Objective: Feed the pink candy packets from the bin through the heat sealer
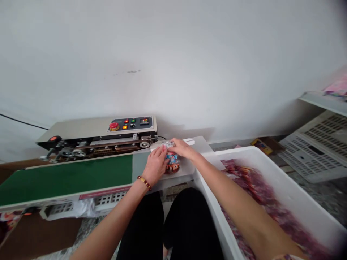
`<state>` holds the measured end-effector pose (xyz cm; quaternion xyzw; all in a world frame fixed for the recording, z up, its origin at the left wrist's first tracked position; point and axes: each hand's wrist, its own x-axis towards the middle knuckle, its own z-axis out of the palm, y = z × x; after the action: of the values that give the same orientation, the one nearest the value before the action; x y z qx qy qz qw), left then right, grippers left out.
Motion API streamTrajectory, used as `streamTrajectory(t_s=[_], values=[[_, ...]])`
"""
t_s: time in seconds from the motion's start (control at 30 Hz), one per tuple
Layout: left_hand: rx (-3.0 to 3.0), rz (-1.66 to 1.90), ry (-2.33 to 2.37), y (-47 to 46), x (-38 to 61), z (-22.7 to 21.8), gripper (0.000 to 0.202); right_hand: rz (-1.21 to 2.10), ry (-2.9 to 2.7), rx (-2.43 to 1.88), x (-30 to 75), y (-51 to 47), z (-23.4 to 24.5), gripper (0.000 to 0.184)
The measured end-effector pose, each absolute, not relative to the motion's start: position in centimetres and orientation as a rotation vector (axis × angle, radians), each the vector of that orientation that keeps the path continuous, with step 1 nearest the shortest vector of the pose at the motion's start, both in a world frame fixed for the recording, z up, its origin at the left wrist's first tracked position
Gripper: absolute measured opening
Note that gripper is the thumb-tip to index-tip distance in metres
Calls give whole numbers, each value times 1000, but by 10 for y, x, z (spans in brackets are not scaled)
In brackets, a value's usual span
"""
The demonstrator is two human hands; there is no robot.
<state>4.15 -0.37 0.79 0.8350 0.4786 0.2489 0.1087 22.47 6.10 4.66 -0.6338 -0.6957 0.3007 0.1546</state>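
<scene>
A small clear plastic packet with blue, red and brown printing lies on the pale plate at the right end of a band sealer. My left hand, with a beaded bracelet at its wrist, is closed on the packet's left side near the top. Fingers of my right hand pinch the clear upper edge from the right. The fingertips are partly hidden by the packet and the hands. Left of my hands runs the sealer's green belt.
Right of my legs stands a white foam box holding many reddish plastic packets. Beyond it are a white slatted crate and a shelf edge. A white wall rises behind the sealer. Under the belt sits a cardboard box.
</scene>
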Motion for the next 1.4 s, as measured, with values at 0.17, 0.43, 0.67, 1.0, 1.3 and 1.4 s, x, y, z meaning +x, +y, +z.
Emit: streamTrajectory(t_s=[0.17,0.43,0.67,1.0,1.3,1.4], values=[[2558,517,1451,1,29,-6,45,407,-2103,-1873,219,34,50,54],[2618,493,1429,-1,-2,-13,45,259,-2540,-1559,213,2,43,39],[2564,540,1414,0,-30,-17,43,134,-2620,-1591,209,6,51,36],[2505,688,1508,-3,-33,-3,34,11,-2574,-1673,180,21,39,40],[2564,620,1271,5,-19,-17,53,20,-2569,-1634,205,3,43,37],[2554,613,1259,6,-52,-15,51,-18,-2623,-1590,202,7,44,35]])
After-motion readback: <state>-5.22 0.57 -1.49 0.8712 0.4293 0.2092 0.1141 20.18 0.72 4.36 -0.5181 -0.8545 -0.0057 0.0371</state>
